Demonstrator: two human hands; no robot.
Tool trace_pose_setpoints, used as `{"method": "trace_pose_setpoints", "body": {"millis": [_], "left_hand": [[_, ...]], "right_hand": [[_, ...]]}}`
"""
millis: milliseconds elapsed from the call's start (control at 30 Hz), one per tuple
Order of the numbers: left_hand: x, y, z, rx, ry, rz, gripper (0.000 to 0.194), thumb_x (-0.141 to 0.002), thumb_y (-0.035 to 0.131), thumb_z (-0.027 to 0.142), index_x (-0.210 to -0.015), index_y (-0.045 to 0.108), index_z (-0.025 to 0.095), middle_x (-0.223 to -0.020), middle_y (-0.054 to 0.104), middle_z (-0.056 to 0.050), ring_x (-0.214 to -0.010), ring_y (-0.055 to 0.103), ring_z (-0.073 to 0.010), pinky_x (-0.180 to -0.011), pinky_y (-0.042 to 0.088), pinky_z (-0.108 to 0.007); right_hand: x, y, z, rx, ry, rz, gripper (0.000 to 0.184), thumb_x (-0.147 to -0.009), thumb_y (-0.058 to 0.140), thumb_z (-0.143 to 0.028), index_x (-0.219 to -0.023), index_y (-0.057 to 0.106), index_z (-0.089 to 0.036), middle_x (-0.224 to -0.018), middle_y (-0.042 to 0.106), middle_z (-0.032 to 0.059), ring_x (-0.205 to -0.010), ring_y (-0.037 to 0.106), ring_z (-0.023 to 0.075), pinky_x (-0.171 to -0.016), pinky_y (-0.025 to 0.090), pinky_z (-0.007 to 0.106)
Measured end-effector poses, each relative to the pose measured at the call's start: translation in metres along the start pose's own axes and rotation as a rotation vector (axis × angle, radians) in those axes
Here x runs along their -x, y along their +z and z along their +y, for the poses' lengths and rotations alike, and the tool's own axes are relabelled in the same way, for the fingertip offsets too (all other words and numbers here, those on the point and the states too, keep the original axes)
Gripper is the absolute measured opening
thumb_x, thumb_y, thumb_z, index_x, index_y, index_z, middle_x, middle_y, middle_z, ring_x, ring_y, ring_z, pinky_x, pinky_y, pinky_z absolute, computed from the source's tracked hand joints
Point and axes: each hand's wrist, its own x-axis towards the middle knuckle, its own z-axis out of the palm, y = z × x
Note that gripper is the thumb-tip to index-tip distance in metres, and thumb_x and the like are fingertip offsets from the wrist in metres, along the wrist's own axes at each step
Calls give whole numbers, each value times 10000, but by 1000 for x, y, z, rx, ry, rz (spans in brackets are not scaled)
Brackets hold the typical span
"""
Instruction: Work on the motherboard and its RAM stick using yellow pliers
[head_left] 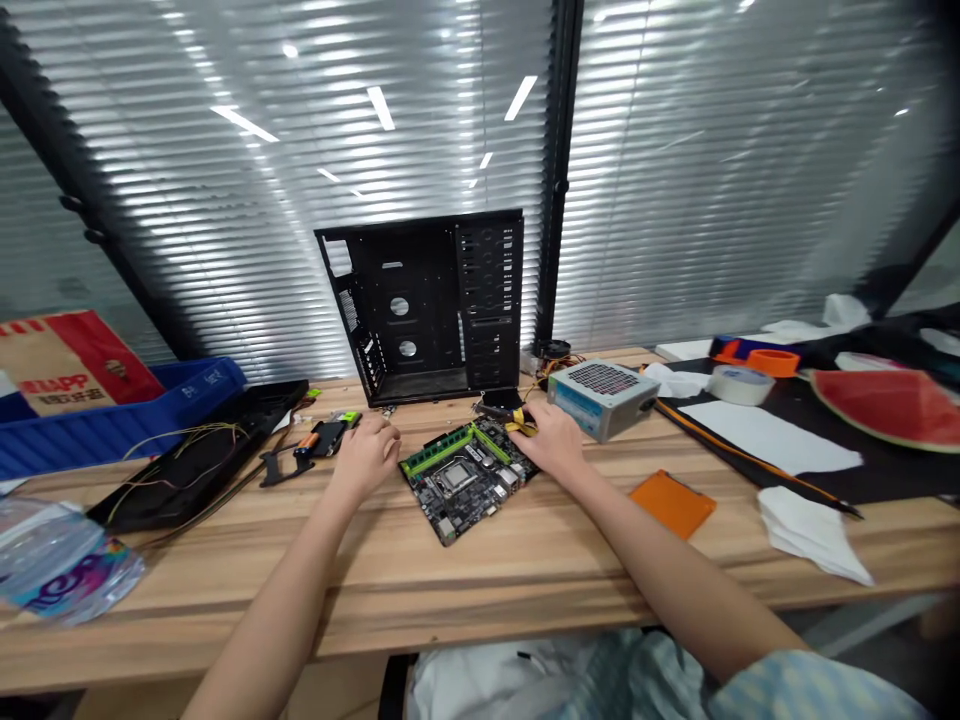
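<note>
Our right hand [547,442] closes on a yellow-wrapped cable [521,426] at the far corner of a motherboard [465,482], mid-worktop [300,590]; our half-open left hand [367,455] rests just beside the board, near a power supply unit [604,398].

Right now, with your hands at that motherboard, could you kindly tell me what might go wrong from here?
Static is one possible risk: your bare right hand is on the corner of the motherboard, and no wrist strap shows. The black computer case also stands upright just behind the board, so a knock might tip it onto the board. The yellow-wrapped wires under your fingers could also snag the green-topped memory modules if pulled across.
</note>
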Motion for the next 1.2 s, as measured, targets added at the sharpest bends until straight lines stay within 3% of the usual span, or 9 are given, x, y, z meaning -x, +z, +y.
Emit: {"method": "trace_pose_setpoints", "body": {"millis": [200, 433, 667, 867, 1200], "left_hand": [[0, 13, -11, -26, -74, -80, 285, -899, 387, 274, -911, 665, 212, -1086, 651, -97, -1061, 576, -262, -764, 427, -352], [-1, 25, -13, -45, -56, -190, 321, -907, 392, 335, -907, 688, 211, -1122, 639, -112, -1115, 563, -278, -839, 436, -383], [-2, 29, -18, -76, -101, -212, 331, -914, 374, 280, -952, 685, 173, -1162, 628, -146, -1122, 561, -290, -868, 452, -412], [-1, 32, -29, -151, -179, -220, 393, -935, 313, 274, -982, 682, 144, -1184, 623, -157, -1116, 561, -321, -854, 456, -470], [-3, 29, -29, -149, -195, -194, 357, -943, 346, 321, -1049, 649, 166, -1216, 615, -141, -1142, 539, -328, -864, 443, -485]], "right_hand": [[5, 1, -5, -286, 22, 118, 292, -836, 532, -489, -844, 532, -198, -829, 612, 34, -798, 548, 179, -712, 371, 251], [12, 16, -15, -621, 51, 184, 357, -825, 534, -536, -928, 497, -196, -825, 569, 4, -771, 525, 158, -731, 408, 251], [10, 16, -16, -948, 126, 108, 328, -772, 561, -518, -769, 477, -201, -727, 540, -6, -683, 485, 146, -667, 409, 261], [4, 21, -17, -1288, 252, 141, 388, -638, 681, -533, -674, 484, -201, -634, 485, -23, -601, 419, 121, -588, 381, 260], [5, 19, -23, -1420, 298, 75, 419, -597, 751, -542, -711, 549, -193, -667, 555, -16, -625, 472, 133, -617, 411, 272]]}}
